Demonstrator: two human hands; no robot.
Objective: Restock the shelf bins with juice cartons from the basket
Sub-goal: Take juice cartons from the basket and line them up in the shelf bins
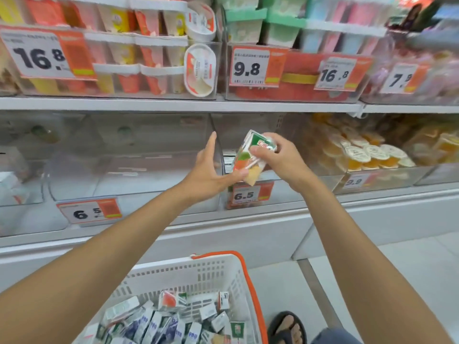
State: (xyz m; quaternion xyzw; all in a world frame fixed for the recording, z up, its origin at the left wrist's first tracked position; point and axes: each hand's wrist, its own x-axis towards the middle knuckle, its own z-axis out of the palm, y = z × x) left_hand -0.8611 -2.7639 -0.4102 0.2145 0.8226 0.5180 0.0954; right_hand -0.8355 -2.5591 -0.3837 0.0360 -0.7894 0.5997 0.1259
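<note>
Left hand (208, 170) and right hand (280, 157): bare, as are both forearms. One foot wears a dark open-toed sandal (286, 335) with a wide strap. Blue denim legwear (332, 338) shows beside it.

Bright, even, cool-white light fills the aisle. Shadows are faint, with only soft shade beneath the upper shelf (149, 104). The clear bins (124, 170) carry pale glare and hazy reflections. Wide-angle distortion bows the shelf lines and stretches everything at the near corners. The picture is slightly soft overall; the far-right packs (427, 70) smear into blur, while the big price tags (37, 54) read clearly.
</note>
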